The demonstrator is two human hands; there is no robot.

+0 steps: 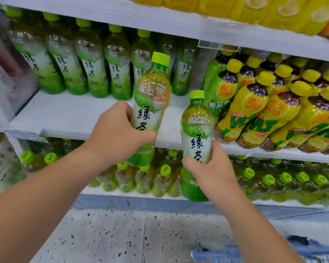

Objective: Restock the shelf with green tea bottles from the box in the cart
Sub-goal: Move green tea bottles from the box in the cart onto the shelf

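Spanning the whole view, the white shelf [68, 112] carries a row of green tea bottles [91, 59] along its back edge, its front part bare — yellow lemon tea bottles [254, 109] lean at its right end. The left hand [114, 133] wraps one green tea bottle [150, 103], tilted, above the front edge; the right hand [213, 168] grips a second bottle [197, 130] upright, just before that edge.

A single head-worn wide-angle view looks forward and slightly down from close in front of a store shelf [80, 114], near enough that both forearms reach in from the bottom edge. The shelf tiers fill the upper frame and bend with the lens; speckled floor [122, 234] fills the bottom.
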